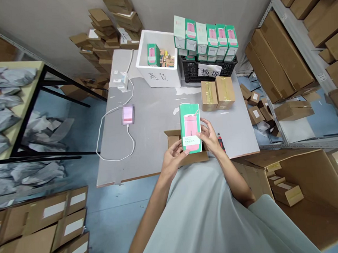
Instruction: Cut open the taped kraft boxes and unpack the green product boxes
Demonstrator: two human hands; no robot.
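2 grips [171,162] [211,140], green box [189,127] between

Left hand [173,158] at 7 o'clock and right hand [210,137] at 4 grip green box [190,120] above open carton [173,135]. From box: white bin [165,81] at 11, black crate [190,72] at 1, red cutter [220,141] at 4.

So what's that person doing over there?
The person's left hand and right hand hold a green box with a pink cup pictured on it, above an open cardboard box at the near edge of the table. Farther back, two taped boxes stand in front of a black crate piled with similar green packages.
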